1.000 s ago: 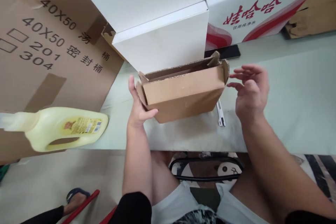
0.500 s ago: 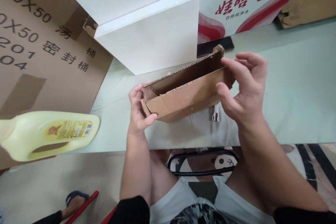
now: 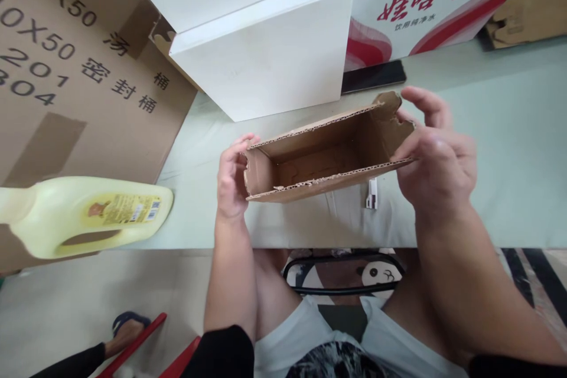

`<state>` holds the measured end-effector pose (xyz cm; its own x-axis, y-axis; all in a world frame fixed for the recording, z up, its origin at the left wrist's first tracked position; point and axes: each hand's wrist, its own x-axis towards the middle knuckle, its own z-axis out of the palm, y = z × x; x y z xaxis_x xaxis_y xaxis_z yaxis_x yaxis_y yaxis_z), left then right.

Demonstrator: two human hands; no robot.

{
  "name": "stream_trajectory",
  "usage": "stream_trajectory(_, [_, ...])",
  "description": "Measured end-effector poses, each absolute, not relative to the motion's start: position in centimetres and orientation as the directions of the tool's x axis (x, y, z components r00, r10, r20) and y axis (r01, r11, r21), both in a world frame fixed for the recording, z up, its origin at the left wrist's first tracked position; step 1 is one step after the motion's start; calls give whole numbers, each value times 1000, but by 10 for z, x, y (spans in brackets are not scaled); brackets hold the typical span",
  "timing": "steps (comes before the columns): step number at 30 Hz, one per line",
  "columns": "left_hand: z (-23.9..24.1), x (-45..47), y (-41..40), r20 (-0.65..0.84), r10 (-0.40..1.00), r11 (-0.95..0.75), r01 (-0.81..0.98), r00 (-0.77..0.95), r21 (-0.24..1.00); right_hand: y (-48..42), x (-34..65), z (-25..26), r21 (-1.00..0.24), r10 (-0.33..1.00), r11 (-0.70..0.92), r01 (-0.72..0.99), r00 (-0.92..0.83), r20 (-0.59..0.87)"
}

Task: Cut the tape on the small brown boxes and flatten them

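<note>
A small brown cardboard box (image 3: 336, 183), its top gaping toward me, is between my hands over the table. Its upper edges are ragged and torn, and the inside looks bare. My left hand (image 3: 233, 177) grips the left end, fingers along the outside. At the right end, my right hand (image 3: 436, 147) has its thumb at the near corner and its fingers around the torn end flap. A small white and dark object, perhaps a cutter (image 3: 371, 194), lies on the table just under the box's near side.
White boxes (image 3: 266, 59) and a red-and-white carton (image 3: 425, 12) stand at the back, a black phone (image 3: 374, 77) before them. To the left are a large printed carton (image 3: 88, 71) and a pale yellow bottle (image 3: 101, 215). Another person's foot (image 3: 128, 329) shows at lower left.
The cardboard box has tipped so its opening faces me and its inside shows. My right hand has moved a little right and turned around the end flap.
</note>
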<state>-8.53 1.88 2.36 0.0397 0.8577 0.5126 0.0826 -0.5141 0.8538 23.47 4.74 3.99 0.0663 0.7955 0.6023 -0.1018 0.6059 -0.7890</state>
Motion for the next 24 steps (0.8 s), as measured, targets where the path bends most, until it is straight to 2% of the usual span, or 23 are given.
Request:
stream_trajectory(5, [40,-84,18,544,839,-542,74,-11,837,44,234,39,-760,761,649,-48,32,648])
stream_trajectory(9, [56,-84,11,630,776,-613,269,31,743,44,234,40,-719,718,695,-26,-27,696])
stream_trajectory(12, [65,-85,5,606,789,-584,420,95,695,43,235,40,-749,744,659,-62,-88,662])
stream_trajectory(16, [67,-86,4,562,822,-521,522,93,675,40,236,39,-784,772,612,-105,-137,621])
stream_trajectory(20, [62,-85,8,536,843,-460,578,45,674,39,234,35,-814,802,568,-121,-142,581])
stream_trajectory(24, [54,-79,10,589,808,-500,544,13,674,38,230,32,-829,825,555,-70,-84,560])
